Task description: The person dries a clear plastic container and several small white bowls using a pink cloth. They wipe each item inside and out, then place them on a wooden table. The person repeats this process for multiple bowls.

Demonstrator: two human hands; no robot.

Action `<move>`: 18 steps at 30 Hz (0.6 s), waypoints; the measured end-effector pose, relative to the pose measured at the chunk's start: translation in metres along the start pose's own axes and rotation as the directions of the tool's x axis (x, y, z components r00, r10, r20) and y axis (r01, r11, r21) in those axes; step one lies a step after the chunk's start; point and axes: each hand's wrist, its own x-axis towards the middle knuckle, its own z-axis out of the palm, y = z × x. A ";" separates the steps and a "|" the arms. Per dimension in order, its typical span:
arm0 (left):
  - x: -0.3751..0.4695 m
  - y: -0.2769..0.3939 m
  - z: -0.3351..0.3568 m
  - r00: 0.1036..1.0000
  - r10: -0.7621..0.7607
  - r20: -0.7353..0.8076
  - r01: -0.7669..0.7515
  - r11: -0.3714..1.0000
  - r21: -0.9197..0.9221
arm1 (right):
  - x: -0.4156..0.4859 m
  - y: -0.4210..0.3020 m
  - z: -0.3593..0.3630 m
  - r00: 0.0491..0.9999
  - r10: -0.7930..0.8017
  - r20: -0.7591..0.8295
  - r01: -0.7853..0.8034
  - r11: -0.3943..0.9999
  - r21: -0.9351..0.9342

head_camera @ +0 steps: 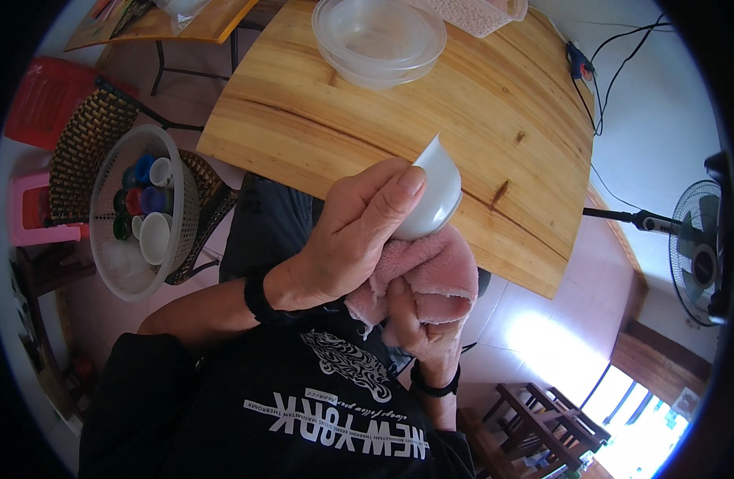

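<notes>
My left hand [355, 221] grips a small white glazed cup or bowl [437, 185] by its wall, with the thumb near the rim. The vessel is tilted on its side in front of the wooden table's near edge, its foot turned to the lower right. In my right hand [424, 329] is a plush pink cloth [430, 263], bunched up and pressed against the vessel's lower side. The cloth hides some of my right fingers, and the inside of the vessel is out of sight.
Stacked clear plastic bowls [379, 45] and a pink plastic basket [481, 15] stand on the wooden table [343, 129]. A white colander [184, 209] holding several cups rests on a woven chair [94, 132] at left. A fan [696, 251] stands at right.
</notes>
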 end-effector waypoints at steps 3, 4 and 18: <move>-0.001 0.003 0.002 0.997 -0.075 -0.024 0.073 0.996 -0.053 | -0.002 0.003 -0.003 0.991 0.131 0.003 -0.131 0.989 0.072; -0.001 0.004 0.003 0.995 -0.092 -0.036 0.088 0.992 -0.092 | -0.001 0.006 -0.003 0.992 0.127 0.001 -0.126 0.986 0.106; 0.008 0.012 -0.003 0.969 -0.245 -0.013 0.224 0.905 -0.362 | 0.004 0.028 -0.016 0.987 0.108 -0.117 -0.116 0.992 -0.059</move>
